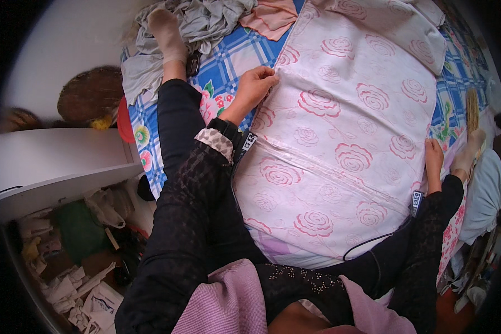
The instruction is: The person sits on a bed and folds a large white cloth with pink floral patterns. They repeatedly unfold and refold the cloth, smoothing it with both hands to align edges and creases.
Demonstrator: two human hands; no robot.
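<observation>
A white cloth with pink rose outlines point(353, 156) lies spread in front of me between my legs, creased across, its far part folded over. My left hand point(255, 88) pinches its left edge between thumb and fingers. At the opposite edge, lower down, my right hand point(433, 161) has its fingers closed on the border; the cloth partly hides the fingertips.
Under the cloth is a blue checked, flowered bedspread point(228, 58). Grey crumpled clothes point(206, 22) and a peach cloth point(270, 19) lie at the far left. A brush point(472, 108) rests beside my right foot. Bags and papers point(89, 289) are heaped at the lower left.
</observation>
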